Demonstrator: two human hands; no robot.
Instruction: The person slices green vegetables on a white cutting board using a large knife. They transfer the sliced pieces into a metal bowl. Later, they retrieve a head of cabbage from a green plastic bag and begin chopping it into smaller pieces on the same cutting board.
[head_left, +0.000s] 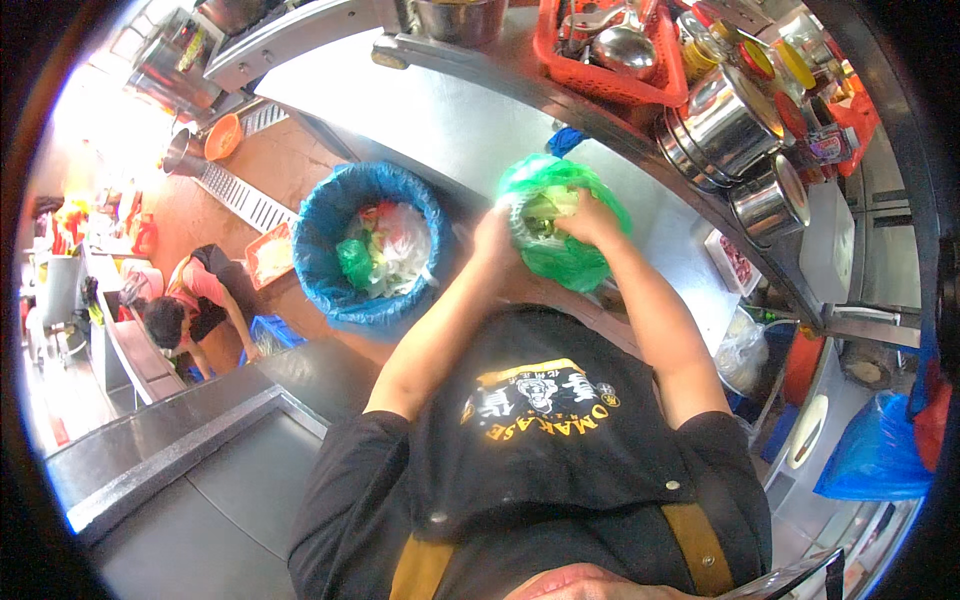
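A green plastic bag (577, 262) with its mouth spread wide is in front of me at the steel counter's near edge. Pale green vegetable pieces (546, 210) show inside it. My left hand (495, 229), blurred, holds the bag's left rim; its fingertips are hard to make out. Reaching into the mouth from the right, my right hand (589, 217) has its fingers bent around some of the pale green vegetable. Left of the bag stands a round bin lined with a blue plastic bag (319, 255), holding crumpled clear plastic, a green plastic wad and scraps.
Beyond the bag runs a steel counter (442, 112). A shelf above carries a red plastic basket (551, 64) of ladles and several steel pots (720, 127). At left, a person (206, 289) bends over a blue crate (274, 335). A steel worktop (202, 502) lies at lower left.
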